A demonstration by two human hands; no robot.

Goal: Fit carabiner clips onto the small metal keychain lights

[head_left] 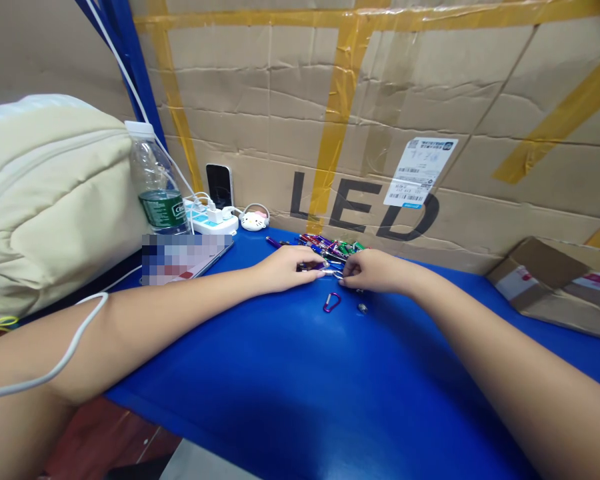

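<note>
My left hand (291, 269) is closed around a slim purple tube with a silver end (329, 272), held just over the blue tabletop (300, 373). Close beside it, my right hand (375, 270) has its fingers pinched together at a small silvery piece (338, 275), too small to name. Whether the two pieces are joined I cannot tell. Behind both hands lies a pile of colourful shiny metal pieces (325, 243), partly hidden by them. Nearer to me on the table are a purple carabiner (332, 303) and a small metallic bit (363, 309).
On the left stand a cream bag (55, 200), a plastic bottle (155, 173), a white power strip (213, 220) and a phone (220, 185). A white cable (75, 343) crosses my left forearm. Cardboard (260, 120) walls the back; a small carton (555, 287) sits right.
</note>
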